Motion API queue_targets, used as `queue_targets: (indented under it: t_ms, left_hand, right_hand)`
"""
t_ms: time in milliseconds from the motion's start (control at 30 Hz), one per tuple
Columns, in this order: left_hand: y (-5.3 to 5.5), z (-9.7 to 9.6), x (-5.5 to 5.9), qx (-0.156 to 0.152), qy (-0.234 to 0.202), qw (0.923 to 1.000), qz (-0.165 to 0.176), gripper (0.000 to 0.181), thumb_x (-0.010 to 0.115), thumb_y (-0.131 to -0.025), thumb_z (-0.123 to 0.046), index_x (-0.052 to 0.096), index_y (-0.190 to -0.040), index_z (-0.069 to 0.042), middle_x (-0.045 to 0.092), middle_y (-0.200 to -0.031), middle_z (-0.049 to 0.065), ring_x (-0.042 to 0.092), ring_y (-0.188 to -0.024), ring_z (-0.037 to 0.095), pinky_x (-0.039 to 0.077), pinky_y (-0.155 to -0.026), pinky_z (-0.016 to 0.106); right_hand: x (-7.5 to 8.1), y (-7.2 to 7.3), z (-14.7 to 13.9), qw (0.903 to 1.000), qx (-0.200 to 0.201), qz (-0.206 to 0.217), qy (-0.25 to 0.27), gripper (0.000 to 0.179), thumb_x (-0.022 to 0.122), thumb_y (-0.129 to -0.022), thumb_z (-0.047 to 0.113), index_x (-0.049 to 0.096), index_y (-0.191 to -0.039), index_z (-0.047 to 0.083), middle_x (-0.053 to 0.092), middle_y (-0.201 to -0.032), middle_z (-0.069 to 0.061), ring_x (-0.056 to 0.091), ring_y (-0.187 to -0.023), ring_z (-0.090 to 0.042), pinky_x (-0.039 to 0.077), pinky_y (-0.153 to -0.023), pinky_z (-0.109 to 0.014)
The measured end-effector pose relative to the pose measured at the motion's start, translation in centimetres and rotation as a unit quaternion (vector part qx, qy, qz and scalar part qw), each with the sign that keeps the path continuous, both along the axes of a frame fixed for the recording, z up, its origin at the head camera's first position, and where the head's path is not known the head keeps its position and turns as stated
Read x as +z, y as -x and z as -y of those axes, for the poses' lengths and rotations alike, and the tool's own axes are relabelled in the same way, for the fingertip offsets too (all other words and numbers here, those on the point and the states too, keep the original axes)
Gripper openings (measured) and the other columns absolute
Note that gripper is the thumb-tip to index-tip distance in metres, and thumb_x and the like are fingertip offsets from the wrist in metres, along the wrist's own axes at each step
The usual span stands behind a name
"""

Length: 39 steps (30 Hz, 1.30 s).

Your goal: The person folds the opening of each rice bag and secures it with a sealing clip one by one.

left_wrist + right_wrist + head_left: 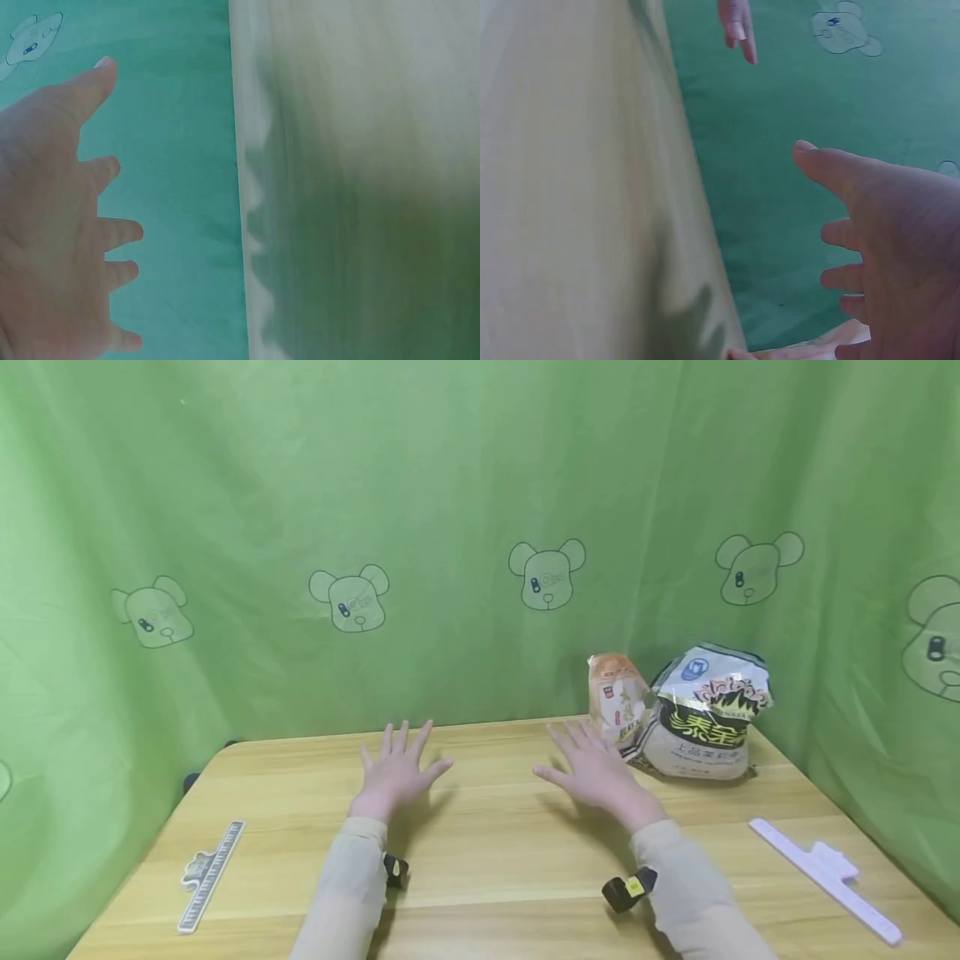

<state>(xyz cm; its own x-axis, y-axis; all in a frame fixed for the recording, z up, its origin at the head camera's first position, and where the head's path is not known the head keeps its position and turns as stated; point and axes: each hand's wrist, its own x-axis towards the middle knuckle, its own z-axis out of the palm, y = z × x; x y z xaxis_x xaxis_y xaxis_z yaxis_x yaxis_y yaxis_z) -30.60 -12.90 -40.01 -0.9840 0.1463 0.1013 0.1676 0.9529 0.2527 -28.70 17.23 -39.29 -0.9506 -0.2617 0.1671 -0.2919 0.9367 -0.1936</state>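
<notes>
My left hand (397, 774) is held over the middle of the table with its fingers spread, holding nothing. To its right, my right hand (596, 768) is also spread and holds nothing. Just beyond the right fingertips stands a small orange and white food bag (617, 702). Against it leans a larger rice bag (701, 718) with a black and gold label. In the left wrist view the left hand (52, 225) shows its palm, thumb up. The right wrist view shows the right palm (911, 255), with the left fingertips at the top.
A clear-grey sealing clip (210, 877) lies at the table's left side. A lilac sealing clip (825, 877) lies at the right side. The wooden table (480, 877) ends at a green curtain (450, 485) with bear faces. Each wrist wears a black camera.
</notes>
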Motion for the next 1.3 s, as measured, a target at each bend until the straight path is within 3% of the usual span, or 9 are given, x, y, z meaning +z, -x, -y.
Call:
queue_targets:
  t_ms: [267,467,733,967,1100,1300]
  left_hand:
    - [-0.3,-1.8,0.8,-0.02,0.008,0.9988,-0.043,0.072,0.027,-0.08,-0.074,0.007,-0.141,-0.041,0.012,-0.151,0.007,0.01,-0.138,0.034,0.003,-0.103,0.068]
    - [-1.0,-4.3,1.5,-0.054,0.02,0.9959,-0.07,0.068,0.03,-0.083,-0.069,0.013,-0.141,-0.038,0.02,-0.149,0.007,0.02,-0.136,0.033,0.009,-0.104,0.067]
    - [-2.0,-6.7,2.1,-0.102,0.015,0.9889,-0.107,0.069,0.026,-0.083,-0.07,0.016,-0.141,-0.035,0.031,-0.145,0.006,0.028,-0.133,0.032,0.017,-0.104,0.065]
    - [-2.0,-8.3,2.0,-0.138,-0.011,0.9717,-0.191,0.064,0.031,-0.087,-0.063,0.034,-0.137,-0.023,0.048,-0.133,0.002,0.044,-0.122,0.022,0.033,-0.103,0.048]
    - [-1.6,-9.3,1.9,-0.141,-0.028,0.9645,-0.222,0.059,0.037,-0.087,-0.058,0.041,-0.132,-0.02,0.053,-0.127,0.001,0.049,-0.117,0.019,0.037,-0.101,0.043]
    - [-0.7,-11.1,1.9,-0.134,-0.046,0.9642,-0.225,0.055,0.039,-0.088,-0.057,0.044,-0.129,-0.021,0.056,-0.125,-0.002,0.051,-0.116,0.018,0.04,-0.098,0.04]
  right_hand:
    - [2.3,0.0,-1.2,0.9992,-0.009,-0.017,0.035,0.085,0.029,-0.078,0.074,0.028,-0.14,0.015,0.031,-0.144,-0.015,0.025,-0.132,-0.039,0.018,-0.104,-0.063]
    - [4.1,-0.2,-3.2,0.9946,-0.026,-0.014,0.099,0.084,0.033,-0.079,0.072,0.025,-0.141,0.015,0.027,-0.145,-0.016,0.019,-0.133,-0.041,0.011,-0.104,-0.066]
    - [5.0,-0.6,-4.9,0.9864,-0.049,-0.076,0.138,0.074,0.043,-0.084,0.061,0.03,-0.139,0.013,0.031,-0.141,-0.023,0.028,-0.128,-0.044,0.021,-0.101,-0.065]
    - [5.1,-0.2,-5.8,0.9776,-0.057,-0.113,0.168,0.069,0.047,-0.087,0.05,0.03,-0.138,0.006,0.031,-0.141,-0.024,0.029,-0.127,-0.046,0.022,-0.101,-0.064]
    - [5.1,-0.1,-6.4,0.9742,-0.066,-0.11,0.186,0.069,0.046,-0.088,0.05,0.028,-0.139,0.007,0.031,-0.141,-0.023,0.028,-0.127,-0.044,0.022,-0.102,-0.063]
    - [4.8,0.0,-6.8,0.9698,-0.076,-0.109,0.205,0.069,0.045,-0.088,0.051,0.027,-0.139,0.008,0.031,-0.14,-0.024,0.03,-0.126,-0.044,0.025,-0.101,-0.062]
